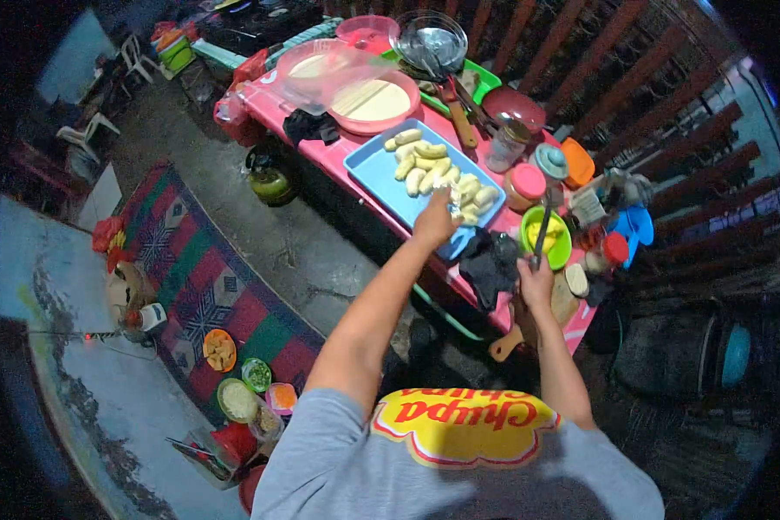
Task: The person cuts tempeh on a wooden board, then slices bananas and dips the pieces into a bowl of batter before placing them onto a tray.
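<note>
My left hand (434, 223) reaches over the near edge of a blue tray (368, 165), its fingertips among the peeled bananas (427, 163) lying there. I cannot tell whether those fingers grip a banana. In my right hand (536, 282) is a knife (542, 234), its blade pointing away from me and crossing a green bowl (562, 251) with yellow pieces inside. Below that hand lies a wooden cutting board (507, 345), partly hidden by my forearm. One pale peeled piece (576, 279) rests beside the board. A black cloth or bag (488, 269) sits between my hands.
Pink basins (407, 121) with pale contents stand behind the tray. Jars, including a pink-lidded one (526, 184) and a red-lidded one (615, 249), crowd the right side. A wooden fence (563, 43) rises behind. A gas cylinder (270, 178) and a patterned mat (208, 286) are on the floor.
</note>
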### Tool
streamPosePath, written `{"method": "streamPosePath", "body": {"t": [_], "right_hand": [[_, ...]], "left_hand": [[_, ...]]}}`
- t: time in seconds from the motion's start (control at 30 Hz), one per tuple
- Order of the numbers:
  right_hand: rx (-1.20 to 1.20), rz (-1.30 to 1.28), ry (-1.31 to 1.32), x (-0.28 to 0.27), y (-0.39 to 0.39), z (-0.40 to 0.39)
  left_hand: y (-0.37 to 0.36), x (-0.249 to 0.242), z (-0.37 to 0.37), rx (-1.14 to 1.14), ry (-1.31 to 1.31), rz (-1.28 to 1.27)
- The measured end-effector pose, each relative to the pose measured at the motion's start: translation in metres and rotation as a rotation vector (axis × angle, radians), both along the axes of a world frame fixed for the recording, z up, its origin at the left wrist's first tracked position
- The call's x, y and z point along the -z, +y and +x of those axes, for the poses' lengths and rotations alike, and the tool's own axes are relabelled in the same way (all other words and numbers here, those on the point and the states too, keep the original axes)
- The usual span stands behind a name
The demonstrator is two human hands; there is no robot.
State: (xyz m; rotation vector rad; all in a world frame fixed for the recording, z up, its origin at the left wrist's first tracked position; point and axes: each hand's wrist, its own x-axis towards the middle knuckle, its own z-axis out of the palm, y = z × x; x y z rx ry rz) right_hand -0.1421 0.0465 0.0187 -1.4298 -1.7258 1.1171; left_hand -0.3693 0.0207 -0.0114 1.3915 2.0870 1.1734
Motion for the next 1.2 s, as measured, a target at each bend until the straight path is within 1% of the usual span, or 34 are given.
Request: {"method": "streamPosePath", "body": {"t": [0.03, 0.07, 0.1, 0.13, 0.17, 0.2, 0.23, 0.27, 0.3, 0.33, 0.37, 0.4, 0.43, 0.47, 0.5, 0.53, 0.57, 0.6, 0.63, 0.67, 0.7, 0.77, 0.8, 0.87, 0.93, 1.0, 1.07, 1.1, 1.13, 1.2], "right_hand": [[-0.005, -0.026, 0.030, -0.003, -0.003, 0.001], [-0.017, -0.058, 0.061, -0.008, -0.006, 0.001], [-0.019, -0.067, 0.065, -0.008, -0.008, 0.003], [-0.022, -0.076, 0.075, -0.008, -0.007, 0.003], [-0.020, -0.107, 0.141, -0.012, -0.008, -0.001], [-0.015, -0.143, 0.202, -0.018, -0.010, -0.002], [-0.011, -0.139, 0.190, -0.021, -0.008, -0.004], [-0.006, -0.131, 0.179, -0.025, -0.004, -0.010], [0.010, -0.128, 0.200, -0.032, -0.002, -0.021], [-0.008, -0.132, 0.211, -0.034, 0.000, -0.034], [-0.047, -0.217, 0.306, -0.037, 0.000, -0.049], [-0.088, -0.304, 0.396, -0.041, -0.002, -0.065], [-0.170, -0.268, 0.339, -0.057, -0.009, -0.085], [-0.259, -0.140, 0.250, -0.045, -0.005, -0.097], [-0.295, -0.157, 0.282, -0.057, -0.010, -0.115], [-0.331, -0.175, 0.311, -0.069, -0.017, -0.136], [-0.345, -0.177, 0.313, -0.069, -0.019, -0.156], [-0.377, -0.279, 0.438, -0.068, -0.021, -0.176], [-0.406, -0.378, 0.563, -0.068, -0.022, -0.197], [-0.468, -0.467, 0.572, -0.070, -0.024, -0.218], [-0.522, -0.519, 0.598, -0.072, -0.031, -0.242], [-0.641, -0.645, 0.637, -0.072, -0.049, -0.300], [-0.707, -0.718, 0.648, -0.070, -0.058, -0.329], [-0.768, -0.767, 0.656, -0.057, -0.073, -0.390], [-0.894, -0.743, 0.647, -0.062, -0.081, -0.444], [-0.921, -0.736, 0.656, -0.066, -0.086, -0.488], [-1.038, -0.649, 0.635, -0.063, -0.080, -0.529], [-1.055, -0.746, 0.585, -0.070, -0.074, -0.543], [-1.036, -0.836, 0.631, -0.072, -0.071, -0.558], [-0.935, -0.829, 0.591, -0.075, -0.064, -0.585]], "left_hand": [[0.006, 0.004, 0.000, 0.011, 0.001, -0.052], [0.012, 0.008, -0.001, 0.028, 0.030, -0.210], [0.015, 0.018, 0.003, -0.064, 0.087, -0.156], [0.018, 0.030, 0.005, -0.107, 0.117, -0.132], [0.013, 0.020, 0.008, -0.138, 0.099, -0.047], [0.012, 0.013, 0.005, -0.096, 0.066, -0.155], [0.006, 0.002, 0.008, -0.132, 0.056, -0.036], [0.000, -0.009, 0.012, -0.143, 0.008, 0.022], [-0.009, -0.022, 0.017, -0.063, -0.117, 0.058], [-0.021, -0.042, 0.020, 0.056, -0.102, 0.048], [-0.025, -0.040, 0.024, 0.164, -0.114, 0.165], [-0.035, -0.056, 0.023, 0.247, -0.150, 0.197], [-0.042, -0.058, 0.023, 0.213, -0.150, 0.257], [-0.046, -0.060, 0.018, 0.181, -0.147, 0.317], [-0.051, -0.071, 0.005, 0.164, -0.138, 0.318], [-0.062, -0.087, -0.013, 0.153, -0.222, 0.281], [-0.074, -0.096, -0.032, 0.145, -0.309, 0.242], [-0.084, -0.100, -0.055, 0.154, -0.314, 0.254], [-0.096, -0.103, -0.073, 0.065, -0.547, 0.256], [-0.107, -0.105, -0.092, -0.021, -0.776, 0.258], [-0.117, -0.105, -0.116, -0.021, -0.765, 0.264], [-0.137, -0.103, -0.168, 0.066, -0.268, 0.335], [-0.147, -0.100, -0.192, 0.057, -0.293, 0.280], [-0.166, -0.093, -0.246, 0.002, -0.227, 0.295], [-0.184, -0.095, -0.288, -0.045, -0.243, 0.294], [-0.191, -0.097, -0.331, -0.084, -0.273, 0.289], [-0.189, -0.093, -0.368, -0.148, -0.297, 0.345], [-0.182, -0.090, -0.384, -0.196, -0.305, 0.411], [-0.174, -0.088, -0.399, -0.198, -0.319, 0.402], [-0.156, -0.084, -0.428, -0.364, -0.273, 0.396]]}}
